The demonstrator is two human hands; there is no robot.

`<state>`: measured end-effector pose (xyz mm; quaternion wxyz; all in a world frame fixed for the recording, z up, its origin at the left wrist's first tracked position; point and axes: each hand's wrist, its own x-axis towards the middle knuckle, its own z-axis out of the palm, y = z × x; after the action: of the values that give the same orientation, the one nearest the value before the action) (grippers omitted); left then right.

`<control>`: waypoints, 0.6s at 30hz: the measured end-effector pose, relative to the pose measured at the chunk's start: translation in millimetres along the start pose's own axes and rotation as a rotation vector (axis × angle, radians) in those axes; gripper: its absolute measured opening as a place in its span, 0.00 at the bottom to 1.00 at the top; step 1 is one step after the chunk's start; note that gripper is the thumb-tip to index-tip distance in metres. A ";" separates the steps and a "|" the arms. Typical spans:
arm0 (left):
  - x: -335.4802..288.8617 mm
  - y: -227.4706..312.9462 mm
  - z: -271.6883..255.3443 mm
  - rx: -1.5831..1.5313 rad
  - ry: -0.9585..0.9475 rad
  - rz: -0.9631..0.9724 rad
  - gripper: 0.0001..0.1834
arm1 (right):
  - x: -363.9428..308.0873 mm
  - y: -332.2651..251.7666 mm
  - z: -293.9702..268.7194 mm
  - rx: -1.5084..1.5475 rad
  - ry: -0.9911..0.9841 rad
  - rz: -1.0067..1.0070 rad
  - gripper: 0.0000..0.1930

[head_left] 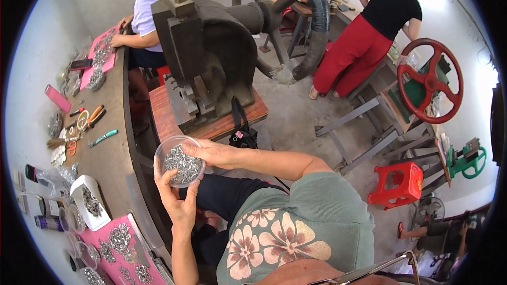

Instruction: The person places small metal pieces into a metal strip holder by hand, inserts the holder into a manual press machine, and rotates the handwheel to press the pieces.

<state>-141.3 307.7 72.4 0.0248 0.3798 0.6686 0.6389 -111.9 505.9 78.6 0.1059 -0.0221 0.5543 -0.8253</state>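
A round clear plastic tub [158, 154] full of small silvery metal pieces [182, 166] is held up between my two hands, beside the workbench edge. My left hand [180, 200] grips it from the near side, with fingers and thumb around its wall. On the far right side of the rim, my right hand [214, 154] clasps the tub, its thumb reaching over the edge onto the pieces. The other fingers of my right hand are partly hidden behind the tub.
A heavy dark hand press [222, 47] stands ahead on a wooden stand [259, 108]. The bench [113, 150] at left carries pliers [96, 116], scissors [72, 149], a white scoop-like tray [100, 221] and a pink mat [148, 264]. A red stool [396, 184] is at right; two people work farther off.
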 end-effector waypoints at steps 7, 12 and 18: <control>-4.6 -2.0 23.6 0.090 0.086 0.001 0.32 | -4.9 13.0 -9.0 -0.019 0.028 -0.052 0.32; -9.7 -7.2 19.7 0.029 0.180 -0.058 0.30 | 2.6 6.1 -1.5 0.010 0.018 0.033 0.29; -19.1 1.1 -13.2 0.345 0.296 -0.002 0.23 | 32.7 10.4 18.2 -0.037 -0.076 0.007 0.29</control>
<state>-134.1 286.2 67.1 -0.1381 0.2799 0.7647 0.5637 -139.4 479.0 73.4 0.1292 -0.0534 0.5650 -0.8131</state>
